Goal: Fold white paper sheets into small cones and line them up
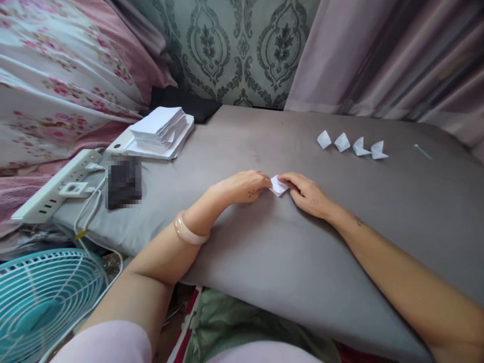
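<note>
A small folded white paper piece [279,186] lies on the grey padded surface [264,242]. My left hand [245,186] pinches its left edge with the fingers curled together. My right hand [307,194] presses on its right side, fingers bent and close together. A pale bangle [188,231] sits on my left wrist. Several finished folded paper triangles [353,145] stand in a row at the far right of the surface.
A stack of white paper sheets [161,132] lies at the back left. A white power strip [56,186] and a dark blurred object [124,181] sit on the left edge. A teal fan [41,297] stands at lower left. A thin stick [422,151] lies far right.
</note>
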{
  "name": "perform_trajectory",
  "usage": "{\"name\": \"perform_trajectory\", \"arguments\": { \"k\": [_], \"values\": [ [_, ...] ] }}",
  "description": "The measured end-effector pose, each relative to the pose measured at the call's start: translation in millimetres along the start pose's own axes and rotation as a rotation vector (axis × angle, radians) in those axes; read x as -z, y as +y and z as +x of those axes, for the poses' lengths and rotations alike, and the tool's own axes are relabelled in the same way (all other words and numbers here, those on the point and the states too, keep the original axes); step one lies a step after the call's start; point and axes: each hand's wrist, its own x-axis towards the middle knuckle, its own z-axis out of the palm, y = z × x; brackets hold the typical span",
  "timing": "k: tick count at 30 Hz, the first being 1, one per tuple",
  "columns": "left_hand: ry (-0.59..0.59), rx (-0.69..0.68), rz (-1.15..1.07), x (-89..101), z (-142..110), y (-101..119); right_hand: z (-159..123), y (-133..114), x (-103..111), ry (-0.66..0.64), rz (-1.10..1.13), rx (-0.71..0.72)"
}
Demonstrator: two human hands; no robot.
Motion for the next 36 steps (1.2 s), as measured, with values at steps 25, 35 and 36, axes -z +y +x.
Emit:
{"name": "perform_trajectory", "arguments": {
  "k": [25, 35, 36],
  "values": [
    [-0.119, 0.002, 0.095, 1.3, -2, 6, -13, -2, 0, 0.059, -0.038, 0.132],
    [-0.096, 0.051, 0.055, 3.4, -5, 13, -15, -16, 5, -0.103, -0.232, 0.129],
    [-0.084, 0.048, 0.052, 3.4, -5, 13, -15, -18, 5, -0.115, -0.266, 0.113]
  ]
}}
